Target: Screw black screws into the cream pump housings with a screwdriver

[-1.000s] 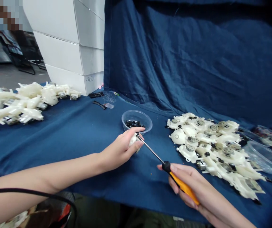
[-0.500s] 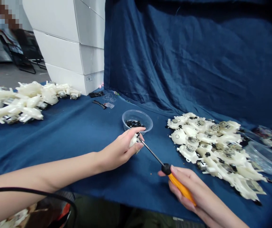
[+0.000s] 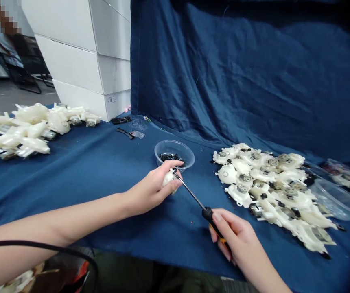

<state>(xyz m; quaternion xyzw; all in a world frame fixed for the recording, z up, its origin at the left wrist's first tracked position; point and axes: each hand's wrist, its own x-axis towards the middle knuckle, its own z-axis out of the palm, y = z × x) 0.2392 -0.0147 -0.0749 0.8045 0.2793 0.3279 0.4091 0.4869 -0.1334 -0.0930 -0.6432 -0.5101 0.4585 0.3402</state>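
Between the thumb and fingers of my left hand (image 3: 150,189) is a white plastic part (image 3: 169,177), mostly hidden by the fingers. A small black piece (image 3: 175,170) shows at its upper side. My right hand (image 3: 234,234) is wrapped round the black and orange handle of a screwdriver (image 3: 193,195). The metal shaft slants up to the left, its tip at the black piece; whether it sits in a screw is too small to tell. Just beyond my left hand stands a clear round bowl (image 3: 190,158) with small black pieces (image 3: 170,157) inside.
To the right lies a pile of white plastic assemblies (image 3: 266,183), with a clear container (image 3: 342,199) past it. More white assemblies (image 3: 37,126) lie at the left. White boxes (image 3: 74,65) are stacked behind them, beside a blue curtain (image 3: 239,73). A black cable (image 3: 40,245) crosses my left forearm.
My right hand has rolled round the screwdriver handle, covering more of its orange part. The tip stays at the black piece. The whole view has shifted slightly.
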